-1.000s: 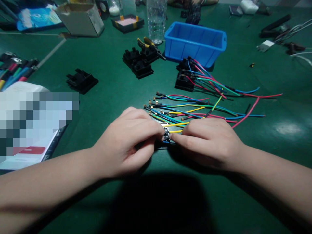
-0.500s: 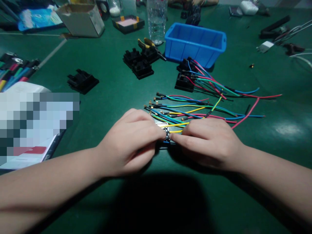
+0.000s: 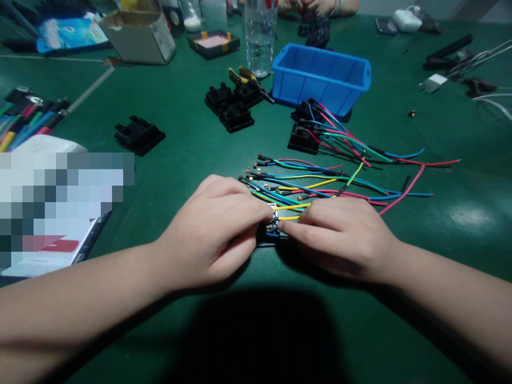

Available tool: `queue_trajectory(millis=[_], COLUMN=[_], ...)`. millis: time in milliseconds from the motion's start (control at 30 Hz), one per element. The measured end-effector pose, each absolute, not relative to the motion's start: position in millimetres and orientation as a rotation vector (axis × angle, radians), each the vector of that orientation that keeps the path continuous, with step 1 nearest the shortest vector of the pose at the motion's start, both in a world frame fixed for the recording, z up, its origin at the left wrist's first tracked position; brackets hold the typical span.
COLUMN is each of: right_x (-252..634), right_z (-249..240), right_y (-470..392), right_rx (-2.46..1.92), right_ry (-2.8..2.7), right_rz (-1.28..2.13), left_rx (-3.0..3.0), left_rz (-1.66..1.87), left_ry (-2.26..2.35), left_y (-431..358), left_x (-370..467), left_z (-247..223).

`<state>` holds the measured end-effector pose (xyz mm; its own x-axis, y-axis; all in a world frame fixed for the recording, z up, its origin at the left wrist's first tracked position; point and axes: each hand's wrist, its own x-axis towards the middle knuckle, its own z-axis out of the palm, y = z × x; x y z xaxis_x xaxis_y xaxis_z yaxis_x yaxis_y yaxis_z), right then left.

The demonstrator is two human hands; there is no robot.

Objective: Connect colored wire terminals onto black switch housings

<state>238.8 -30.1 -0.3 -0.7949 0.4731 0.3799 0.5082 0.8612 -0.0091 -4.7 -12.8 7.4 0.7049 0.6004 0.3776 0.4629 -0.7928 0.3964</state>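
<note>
At the middle of the green table, my left hand (image 3: pixel 220 229) is closed on the left side of a small black socket part (image 3: pixel 273 228), which it largely covers. From the right, my right hand (image 3: pixel 344 234) has its fingers curled round yellow wires (image 3: pixel 293 207) that run to the part, its index fingertip against the part's edge. The fingertips of both hands nearly meet there. Just beyond them lies a spread of coloured wires (image 3: pixel 316 176) with metal terminals at their left ends. Two black sockets with wires attached (image 3: pixel 303 140) stand behind that spread.
Farther back are a blue bin (image 3: pixel 320 77), a clear bottle (image 3: pixel 260 42), yellow-handled pliers (image 3: pixel 240 76) and several black sockets (image 3: pixel 236 116). A single socket (image 3: pixel 139 134) and a partly blurred phone (image 3: pixel 96 213) lie left. A person's hands (image 3: pixel 316 6) show at the far edge.
The view has shifted slightly, so the far objects sit a little lower. My left index fingertip has moved slightly up off the lower part of the socket, showing more of it; my right hand has barely moved.
</note>
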Motion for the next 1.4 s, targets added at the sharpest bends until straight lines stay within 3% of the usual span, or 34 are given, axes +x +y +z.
queue_trajectory(millis=[900,1400], right_x=[238.0,236.5], right_z=[-0.8,-0.1], right_y=[-29.0,-29.2], right_rx=[-0.725,-0.745], right_ry=[-2.65,-2.655], right_rz=[-0.053,0.0], left_rx=[2.772,2.632], left_rz=[0.814,0.594], left_ry=[0.59,0.957], left_y=[-10.2,-10.6], left_x=[-8.1,-2.7], left_z=[1.6,0.1])
